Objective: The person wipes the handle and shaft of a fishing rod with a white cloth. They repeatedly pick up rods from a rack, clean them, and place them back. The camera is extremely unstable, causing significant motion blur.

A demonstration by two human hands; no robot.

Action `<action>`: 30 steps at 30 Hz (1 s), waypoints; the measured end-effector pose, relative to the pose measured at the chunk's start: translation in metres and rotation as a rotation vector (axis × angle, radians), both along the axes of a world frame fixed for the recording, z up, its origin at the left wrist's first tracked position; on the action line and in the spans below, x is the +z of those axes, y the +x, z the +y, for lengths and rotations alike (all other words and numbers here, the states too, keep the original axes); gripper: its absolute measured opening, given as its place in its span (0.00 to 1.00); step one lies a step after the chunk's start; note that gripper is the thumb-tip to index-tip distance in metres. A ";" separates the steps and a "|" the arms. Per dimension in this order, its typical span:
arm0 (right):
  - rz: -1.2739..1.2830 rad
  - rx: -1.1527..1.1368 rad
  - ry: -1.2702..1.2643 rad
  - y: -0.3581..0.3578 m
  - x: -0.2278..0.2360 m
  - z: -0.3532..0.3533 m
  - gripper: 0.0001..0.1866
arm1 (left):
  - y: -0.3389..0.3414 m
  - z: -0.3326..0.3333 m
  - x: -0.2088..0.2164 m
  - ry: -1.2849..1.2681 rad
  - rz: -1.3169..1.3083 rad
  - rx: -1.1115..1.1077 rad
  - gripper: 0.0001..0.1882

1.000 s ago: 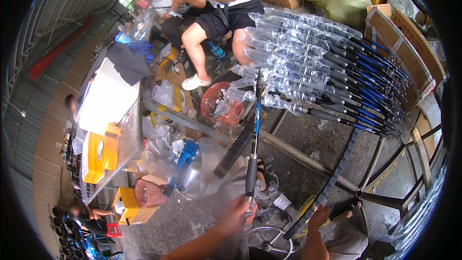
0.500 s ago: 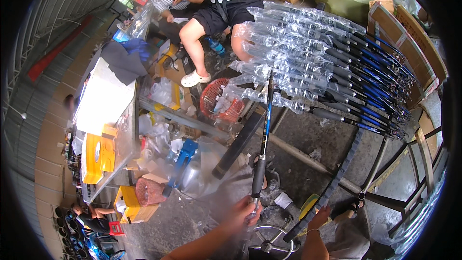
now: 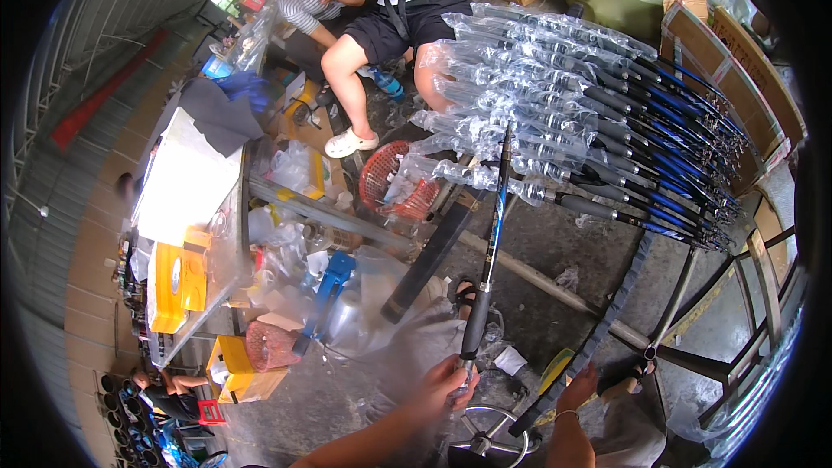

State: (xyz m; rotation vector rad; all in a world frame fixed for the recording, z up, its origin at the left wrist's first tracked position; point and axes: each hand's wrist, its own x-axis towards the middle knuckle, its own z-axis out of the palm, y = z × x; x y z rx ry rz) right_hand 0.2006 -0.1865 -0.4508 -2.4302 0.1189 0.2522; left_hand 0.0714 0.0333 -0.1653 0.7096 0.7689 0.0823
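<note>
A black and blue fishing rod (image 3: pixel 496 221) slants up from my left hand (image 3: pixel 446 386), which is closed round its lower end, below the dark foam grip (image 3: pixel 477 325). The rod's upper tip overlaps the plastic sleeves of a row of bundled fishing rods (image 3: pixel 607 126) lying on a metal frame. My right hand (image 3: pixel 576 388) is beside the lower end of a dark padded bar (image 3: pixel 598 329), its fingers stretched out and holding no visible item. Whether it touches the bar I cannot tell. A spoked metal wheel (image 3: pixel 494 433) is below, between my forearms.
A seated person (image 3: pixel 390 26) in dark shorts is across from me. A red basket (image 3: pixel 394 186), a thick black tube (image 3: pixel 433 256) and a blue tool (image 3: pixel 328 295) lie to the left. A table (image 3: pixel 234 234) carries yellow boxes. Cardboard (image 3: pixel 724 87) stands behind the rods.
The fishing rod in my left hand has tilted, its upper end shifting right, and my left hand has moved slightly right. A sandalled foot now shows beside the grip. My right hand has barely moved.
</note>
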 end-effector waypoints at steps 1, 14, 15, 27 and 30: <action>-0.042 0.007 0.032 -0.002 -0.029 -0.012 0.20 | 0.002 -0.001 0.001 -0.003 0.005 0.001 0.14; 0.039 0.019 0.049 0.007 -0.024 -0.005 0.17 | -0.001 -0.002 0.004 0.043 0.029 -0.001 0.14; -0.021 0.025 0.002 0.007 -0.028 -0.006 0.18 | 0.000 -0.002 0.003 0.041 0.033 -0.002 0.14; 0.219 -0.089 0.228 0.005 0.006 0.001 0.16 | 0.004 -0.005 0.003 0.033 0.046 -0.019 0.15; 0.087 0.162 -0.069 -0.003 -0.025 -0.014 0.17 | 0.004 -0.004 0.002 0.032 0.033 -0.026 0.15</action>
